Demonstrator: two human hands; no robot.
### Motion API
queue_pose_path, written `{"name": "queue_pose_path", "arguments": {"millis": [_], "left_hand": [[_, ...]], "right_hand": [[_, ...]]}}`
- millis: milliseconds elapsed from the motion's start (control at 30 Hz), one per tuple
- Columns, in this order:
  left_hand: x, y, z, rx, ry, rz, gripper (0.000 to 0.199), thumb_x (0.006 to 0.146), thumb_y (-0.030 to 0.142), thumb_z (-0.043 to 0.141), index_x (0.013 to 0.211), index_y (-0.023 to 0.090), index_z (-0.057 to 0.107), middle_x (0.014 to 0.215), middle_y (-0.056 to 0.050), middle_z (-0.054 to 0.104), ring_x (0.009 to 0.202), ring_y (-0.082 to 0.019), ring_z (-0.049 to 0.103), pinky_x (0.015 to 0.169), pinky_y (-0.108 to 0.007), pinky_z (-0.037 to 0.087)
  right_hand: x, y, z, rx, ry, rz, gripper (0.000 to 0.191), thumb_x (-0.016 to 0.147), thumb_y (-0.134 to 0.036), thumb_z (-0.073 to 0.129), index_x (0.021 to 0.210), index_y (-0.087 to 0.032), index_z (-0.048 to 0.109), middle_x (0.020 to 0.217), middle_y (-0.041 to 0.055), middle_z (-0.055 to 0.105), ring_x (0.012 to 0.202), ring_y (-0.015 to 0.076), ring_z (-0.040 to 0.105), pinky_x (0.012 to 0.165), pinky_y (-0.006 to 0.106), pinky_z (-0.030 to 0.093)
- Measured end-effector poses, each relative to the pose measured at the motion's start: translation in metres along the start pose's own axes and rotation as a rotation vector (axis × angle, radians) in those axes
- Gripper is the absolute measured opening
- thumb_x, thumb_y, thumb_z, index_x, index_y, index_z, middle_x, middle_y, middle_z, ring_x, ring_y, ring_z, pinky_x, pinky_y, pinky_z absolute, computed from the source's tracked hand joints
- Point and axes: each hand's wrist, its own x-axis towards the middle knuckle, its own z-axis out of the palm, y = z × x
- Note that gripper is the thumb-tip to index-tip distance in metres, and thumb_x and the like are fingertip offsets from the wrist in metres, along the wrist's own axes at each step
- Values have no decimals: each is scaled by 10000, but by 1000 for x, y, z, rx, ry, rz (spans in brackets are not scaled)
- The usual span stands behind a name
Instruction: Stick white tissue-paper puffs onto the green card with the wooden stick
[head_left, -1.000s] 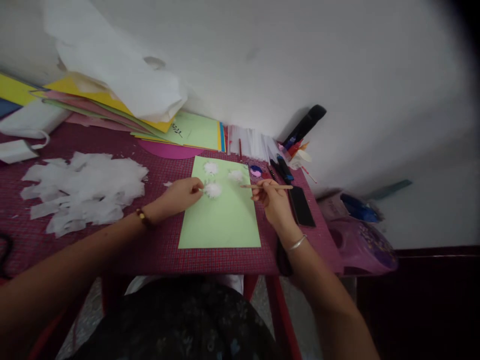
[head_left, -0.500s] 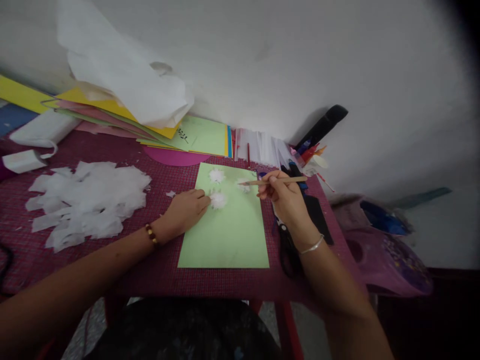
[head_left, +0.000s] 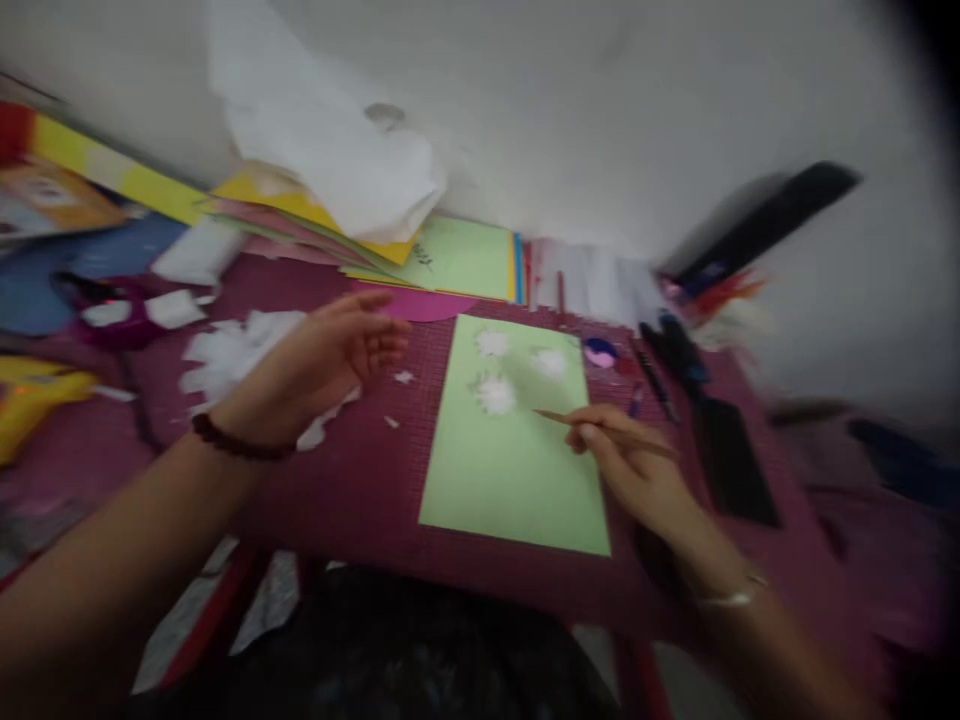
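Sliding seems the likeliest trouble in the head view: the left hand (head_left: 341, 350) is off the green sheet (head_left: 510, 480) lying on the maroon cloth (head_left: 382, 500), so a push from the pencil (head_left: 626, 437) could shift it. Three white tufts (head_left: 496, 394) on the sheet's far half look light; a knock from the pencil might move them if they are unglued, which cannot be told. Motion blur also hides whether the tip touches the sheet.

The right hand (head_left: 637, 475) comes in over the sheet's right edge, thumb and fingers pinched on the pencil, its tip angled left toward the nearest tuft. Well apart from it, left of the sheet, the other hand seems raised, fingers slightly curled and holding nothing visible, partly covering the white paper pile (head_left: 232, 350).
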Motion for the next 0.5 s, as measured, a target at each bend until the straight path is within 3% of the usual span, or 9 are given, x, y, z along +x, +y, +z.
{"name": "queue_pose_path", "arguments": {"millis": [100,167,233,333,400,500], "left_hand": [[-23,52,-31,115,142,179,180,742,119,672,911,181,658,771,6,651,667,-93,607,612,-189,507],[-37,65,-50,272,201,201,64,748,168,690,802,174,656,725,2,635,632,-95,588,581,-194,486],[-48,62,-66,500,199,158,79,751,222,702,763,170,643,688,2,619,601,-96,560,564,-207,452],[-59,40,-79,973,114,120,102,791,255,659,792,156,638,690,5,608,620,-106,539,579,-230,427],[-66,23,-80,1246,41,199,122,844,270,592,813,159,630,733,-8,624,674,-129,563,624,-259,448],[-83,-1,-71,1521,-26,426,177,908,272,496,832,176,625,821,-41,648,768,-173,608,703,-315,491]], "right_hand": [[-2,11,4,-17,-14,38,200,964,-374,508,993,-240,654,769,14,647,731,163,614,653,289,473],[-1,19,8,48,17,62,210,957,-411,512,955,-261,659,760,18,644,738,172,615,674,303,481],[0,26,13,133,43,93,227,942,-452,526,907,-286,676,764,37,648,740,181,622,692,325,490],[0,32,13,240,11,128,233,913,-490,558,867,-321,712,741,87,650,705,197,625,659,364,486],[-1,33,8,273,-29,128,235,908,-489,565,856,-325,726,724,112,645,679,205,617,625,384,472],[-2,30,-5,282,-32,120,245,930,-445,550,832,-299,721,748,107,646,686,206,613,635,393,475]]}}
